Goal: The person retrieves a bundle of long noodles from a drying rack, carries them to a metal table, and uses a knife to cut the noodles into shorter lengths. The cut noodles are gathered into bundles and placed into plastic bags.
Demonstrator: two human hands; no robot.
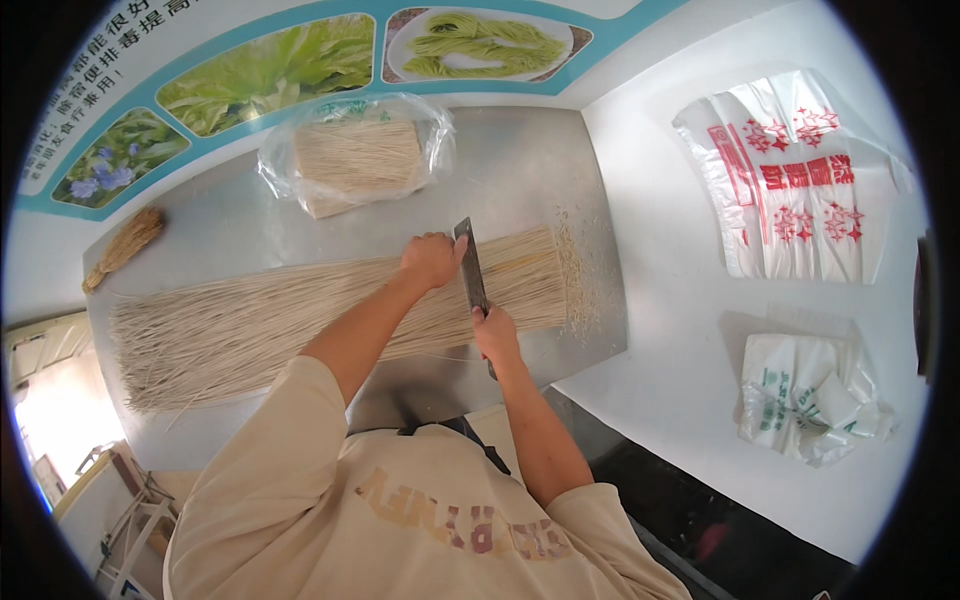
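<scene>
A long layer of dried noodles lies across a metal tabletop. My right hand grips the handle of a long knife, whose narrow dark blade crosses the noodles and points away from me. On the noodles just left of the blade, my left hand holds them down with curled fingers. Its thumb is up against the far part of the blade. Right of the knife, a shorter section of noodles ends in an even edge, with small broken bits scattered beyond it.
Behind the noodles sits a clear plastic bag containing a stack of cut noodles. A straw hand brush lies at the far left corner. On the white surface at right are printed plastic bags and a crumpled bag. A printed poster stands behind.
</scene>
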